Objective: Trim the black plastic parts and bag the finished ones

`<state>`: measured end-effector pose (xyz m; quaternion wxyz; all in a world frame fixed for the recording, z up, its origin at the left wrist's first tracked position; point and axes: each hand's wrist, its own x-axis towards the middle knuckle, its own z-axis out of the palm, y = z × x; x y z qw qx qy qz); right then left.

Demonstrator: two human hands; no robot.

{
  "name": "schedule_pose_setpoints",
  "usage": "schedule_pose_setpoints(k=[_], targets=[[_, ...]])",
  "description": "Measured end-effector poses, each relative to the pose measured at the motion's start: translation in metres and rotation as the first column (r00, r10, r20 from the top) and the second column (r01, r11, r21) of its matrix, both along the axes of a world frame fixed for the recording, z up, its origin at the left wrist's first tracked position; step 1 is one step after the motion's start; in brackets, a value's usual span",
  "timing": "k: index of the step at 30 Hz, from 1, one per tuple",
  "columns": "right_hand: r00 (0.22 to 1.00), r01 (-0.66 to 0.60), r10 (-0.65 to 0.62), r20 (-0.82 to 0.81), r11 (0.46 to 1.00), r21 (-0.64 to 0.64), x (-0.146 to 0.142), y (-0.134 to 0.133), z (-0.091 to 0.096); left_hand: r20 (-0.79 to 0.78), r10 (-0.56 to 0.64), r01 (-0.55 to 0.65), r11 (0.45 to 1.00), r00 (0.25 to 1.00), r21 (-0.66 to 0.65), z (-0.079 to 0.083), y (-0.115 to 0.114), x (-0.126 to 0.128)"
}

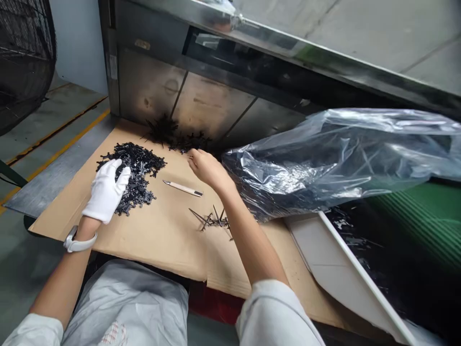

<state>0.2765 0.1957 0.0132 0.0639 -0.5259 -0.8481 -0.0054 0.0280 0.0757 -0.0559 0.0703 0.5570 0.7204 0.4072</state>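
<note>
Across a flattened cardboard sheet (pixel 162 254), two loose lots of spiky black plastic parts lie close to the person's hands. The left hand (pixel 106 190), in a white cotton glove, rests on the nearer pile of black plastic parts (pixel 139 168), its fingers (pixel 120 175) extended and slightly parted, lying on top of the pieces rather than closing around any. The bare right hand (pixel 209 169) hangs palm-down just short of a darker heap of the same parts (pixel 180 142) against a steel panel (pixel 216 103). Its fingers (pixel 194 157) are bent together, and whether they pinch anything cannot be made out, since the tips are turned away from view. Between the hands lies a craft knife (pixel 183 188) with a pale handle, and a small spiky cluster of parts (pixel 211 221) sits below the right wrist. A clear plastic bag (pixel 324 163) bulges in from the right, its dark contents blurred behind the sheen.
</note>
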Motion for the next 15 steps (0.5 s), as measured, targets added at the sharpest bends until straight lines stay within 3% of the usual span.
schedule_pose_setpoints(k=[4,7,11,15], targets=[[0.995,0.027,-0.027,-0.092,1.0,-0.004,-0.081,0.091,-0.003,0.075,-0.01,0.007,0.999,0.997,0.047,-0.004,-0.011,0.002],[0.994,0.076,-0.075,-0.081,0.997,0.006,-0.117,0.128,-0.01,0.09,-0.023,0.017,0.998,0.996,0.067,-0.003,-0.02,0.002],[0.98,0.174,-0.168,-0.106,0.983,0.054,-0.121,0.142,-0.004,0.12,-0.021,0.015,0.999,0.993,0.049,0.001,-0.027,-0.006],[0.958,0.264,-0.228,-0.177,0.939,0.222,-0.089,0.13,0.019,0.194,0.023,-0.037,0.997,0.981,0.065,0.007,-0.025,-0.01]])
